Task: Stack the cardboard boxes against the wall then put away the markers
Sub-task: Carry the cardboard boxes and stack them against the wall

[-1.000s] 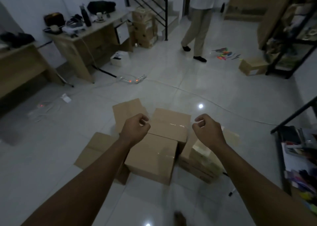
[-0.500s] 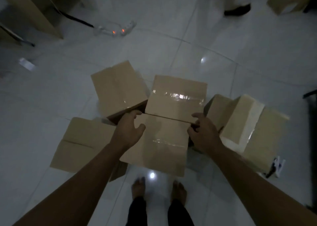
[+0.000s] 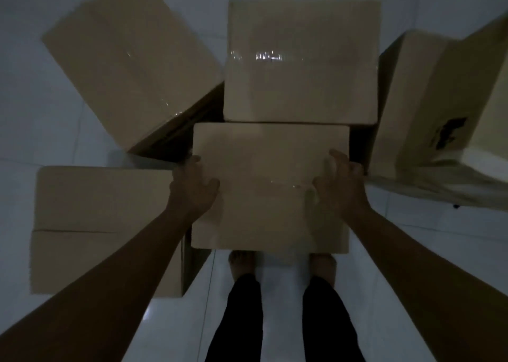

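Cardboard box (image 3: 270, 185) dead centre on the floor (image 3: 41, 120), left hand (image 3: 193, 190) gripping its nine o'clock edge, right hand (image 3: 339, 187) curled over three o'clock; more boxes (image 3: 301, 59) crowd twelve.

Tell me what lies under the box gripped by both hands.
Under the gripped box, only its near edge reveals anything: the toes of two bare feet and white floor tile. The box top covers everything else, so what it rests on cannot be seen.
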